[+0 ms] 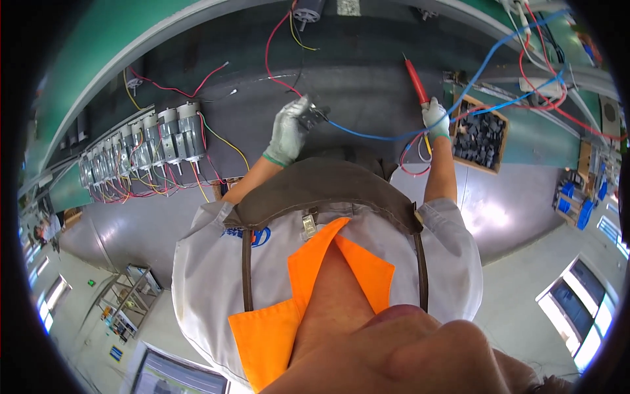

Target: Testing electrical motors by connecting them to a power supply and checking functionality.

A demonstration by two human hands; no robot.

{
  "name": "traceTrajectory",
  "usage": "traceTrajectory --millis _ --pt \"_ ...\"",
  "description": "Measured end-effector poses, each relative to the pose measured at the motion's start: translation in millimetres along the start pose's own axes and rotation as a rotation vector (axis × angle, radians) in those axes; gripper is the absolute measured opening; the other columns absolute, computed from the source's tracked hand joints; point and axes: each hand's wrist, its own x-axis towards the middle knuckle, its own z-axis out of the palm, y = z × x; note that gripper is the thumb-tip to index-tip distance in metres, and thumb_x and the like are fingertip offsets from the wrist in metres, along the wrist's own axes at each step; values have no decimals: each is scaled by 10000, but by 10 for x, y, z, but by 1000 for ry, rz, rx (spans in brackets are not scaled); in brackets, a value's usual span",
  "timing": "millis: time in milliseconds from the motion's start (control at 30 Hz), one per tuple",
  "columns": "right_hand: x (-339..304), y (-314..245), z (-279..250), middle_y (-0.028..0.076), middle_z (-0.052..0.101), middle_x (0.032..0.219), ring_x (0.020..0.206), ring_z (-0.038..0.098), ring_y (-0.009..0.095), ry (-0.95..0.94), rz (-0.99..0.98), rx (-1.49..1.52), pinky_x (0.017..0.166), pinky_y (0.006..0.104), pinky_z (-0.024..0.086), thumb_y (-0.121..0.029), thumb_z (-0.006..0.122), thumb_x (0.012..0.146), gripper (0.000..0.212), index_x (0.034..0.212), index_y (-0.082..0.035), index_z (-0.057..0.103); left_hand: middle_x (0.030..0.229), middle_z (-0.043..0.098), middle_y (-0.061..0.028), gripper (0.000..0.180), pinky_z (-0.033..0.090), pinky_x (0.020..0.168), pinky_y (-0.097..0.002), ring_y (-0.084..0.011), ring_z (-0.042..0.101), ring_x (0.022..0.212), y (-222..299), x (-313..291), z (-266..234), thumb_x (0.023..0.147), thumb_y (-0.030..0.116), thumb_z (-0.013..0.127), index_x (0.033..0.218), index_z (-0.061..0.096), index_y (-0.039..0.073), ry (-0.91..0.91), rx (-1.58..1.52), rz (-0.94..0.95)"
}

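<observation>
My left hand (287,133), in a pale glove with a green cuff, is closed on a small dark part (314,118) over the dark bench mat. A blue wire (367,136) runs from that part toward the right, and a red wire (270,58) comes down beside the fingers from a grey motor (307,12) at the far edge. In my gloved right hand (436,119) is a red test probe (415,80), its thin metal tip pointing away from me. The fingers wrap the probe's near end. What the left fingertips cover is hidden.
Several grey cylindrical motors (190,134) with coloured leads stand in a row at the left. A wooden box (504,141) of small black parts sits beside my right hand. Blue and red cables (505,39) hang across the upper right. Loose wire ends (197,92) lie at the far left.
</observation>
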Motion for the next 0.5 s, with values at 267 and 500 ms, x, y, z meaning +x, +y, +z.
traceTrajectory --millis 267,500 --pt "269 -1845 -293 66 691 1132 966 646 124 -330 -93 1176 777 253 525 -176 707 858 490 1315 -28 609 1169 637 -159 297 520 939 -420 -319 673 1043 -6 -44 61 1020 188 520 1183 576 -53 4 -59 12" --pt "803 -2189 173 98 687 1217 1096 647 185 -478 -336 1178 913 286 521 -145 682 854 475 1312 -31 627 1190 632 -173 335 509 976 -451 -336 667 1053 -72 -35 -55 1009 205 513 1195 568 -67 -41 -80 82"
